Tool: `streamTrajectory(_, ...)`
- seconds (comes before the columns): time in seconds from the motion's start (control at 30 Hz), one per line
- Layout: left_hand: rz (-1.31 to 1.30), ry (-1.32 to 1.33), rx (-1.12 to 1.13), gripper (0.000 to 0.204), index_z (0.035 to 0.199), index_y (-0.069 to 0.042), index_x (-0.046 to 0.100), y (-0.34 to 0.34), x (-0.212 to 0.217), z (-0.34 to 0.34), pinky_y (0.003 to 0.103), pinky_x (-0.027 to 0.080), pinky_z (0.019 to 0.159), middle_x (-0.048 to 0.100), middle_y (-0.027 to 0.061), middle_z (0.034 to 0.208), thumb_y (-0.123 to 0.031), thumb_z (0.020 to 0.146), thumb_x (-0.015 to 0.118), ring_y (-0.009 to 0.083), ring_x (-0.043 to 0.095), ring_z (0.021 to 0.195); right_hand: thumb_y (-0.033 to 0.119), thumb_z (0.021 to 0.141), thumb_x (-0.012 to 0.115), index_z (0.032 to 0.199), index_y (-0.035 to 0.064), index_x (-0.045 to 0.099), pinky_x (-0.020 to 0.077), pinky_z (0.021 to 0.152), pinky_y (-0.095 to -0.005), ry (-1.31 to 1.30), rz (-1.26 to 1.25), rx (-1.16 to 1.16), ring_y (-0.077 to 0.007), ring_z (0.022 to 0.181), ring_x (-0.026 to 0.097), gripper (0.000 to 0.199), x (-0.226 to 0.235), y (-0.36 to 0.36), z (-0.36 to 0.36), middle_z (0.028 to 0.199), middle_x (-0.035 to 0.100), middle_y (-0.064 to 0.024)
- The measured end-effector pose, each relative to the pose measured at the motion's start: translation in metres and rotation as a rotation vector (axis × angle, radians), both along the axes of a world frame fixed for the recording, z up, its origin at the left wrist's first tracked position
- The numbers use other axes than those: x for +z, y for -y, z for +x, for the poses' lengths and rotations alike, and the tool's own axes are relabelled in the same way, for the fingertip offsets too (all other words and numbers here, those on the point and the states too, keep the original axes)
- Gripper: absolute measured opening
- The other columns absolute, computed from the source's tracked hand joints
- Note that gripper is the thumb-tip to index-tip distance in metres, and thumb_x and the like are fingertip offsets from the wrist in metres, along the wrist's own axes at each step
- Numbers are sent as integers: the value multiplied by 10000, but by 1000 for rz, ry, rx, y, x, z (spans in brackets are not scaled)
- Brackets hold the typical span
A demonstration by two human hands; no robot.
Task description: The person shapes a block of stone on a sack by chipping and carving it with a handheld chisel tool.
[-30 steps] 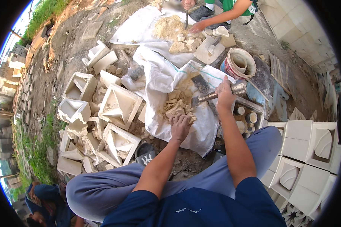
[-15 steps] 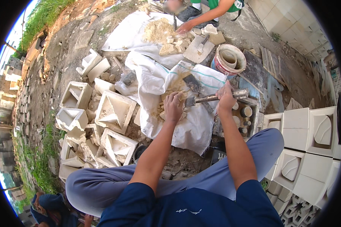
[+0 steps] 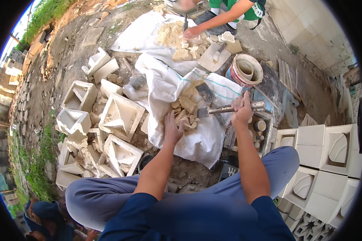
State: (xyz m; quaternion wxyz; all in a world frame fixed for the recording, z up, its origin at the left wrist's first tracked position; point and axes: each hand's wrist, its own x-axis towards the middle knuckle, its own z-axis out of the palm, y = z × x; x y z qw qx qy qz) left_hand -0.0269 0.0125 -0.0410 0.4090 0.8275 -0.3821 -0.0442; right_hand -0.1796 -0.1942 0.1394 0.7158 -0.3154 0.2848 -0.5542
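My right hand is wrapped around the handle of a flat-bladed hand tool, held level with its dull metal blade pointing left. Just left of the blade lie broken pale stone pieces, heaped with crumbs on a white woven sack. My left hand has its fingers stretched out at the near left side of this heap. It appears to hold nothing, though its palm is hidden. A dark flat block rests on the sack beyond the blade.
Several hollow cream blocks crowd the left side. A bucket and a wooden box of containers stand right. Stacked blocks fill the far right. Across from me, a co-worker's hand is near stone pieces.
My left hand has drawn back toward me and left, off the stone pieces, uncovering the heap. My right hand still holds the tool in nearly the same place.
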Motion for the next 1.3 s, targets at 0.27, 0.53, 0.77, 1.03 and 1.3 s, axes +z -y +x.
streamTrajectory(0.27,-160,-291,56,479,1425,32,414,3,0,4,492,313,1129,491,291,1372,-174,994,420,448,429,1303,242,1037,522,576,178,290,215,491,-272,-145,-218,113,-94,452,229,520,126,-13,41,508,265,45)
streamTrajectory(0.53,-471,-471,255,424,1274,58,564,13,30,33,435,433,1026,620,264,1202,-105,951,344,376,587,1161,222,1037,521,624,167,334,229,472,-271,-194,-208,35,-86,453,243,457,105,-17,102,528,282,46)
streamTrajectory(0.77,-487,-579,267,403,1230,37,597,20,28,34,395,472,975,657,234,1144,-80,931,353,324,630,1115,176,1036,555,647,161,376,200,440,-264,-238,-255,84,-67,438,245,428,28,-37,125,534,301,69)
streamTrajectory(1.03,-505,-554,256,409,1209,41,608,15,31,42,384,485,961,666,209,1115,-65,905,356,293,644,1066,167,1027,565,660,159,420,232,430,-264,-207,-408,122,-60,439,295,394,140,-40,118,550,363,54)
streamTrajectory(1.3,-513,-553,259,418,1190,29,619,25,42,45,377,464,970,683,175,1073,-75,895,341,264,639,1046,210,982,658,734,61,501,302,468,-229,-595,-509,55,-34,518,404,330,-7,-31,138,614,470,58)
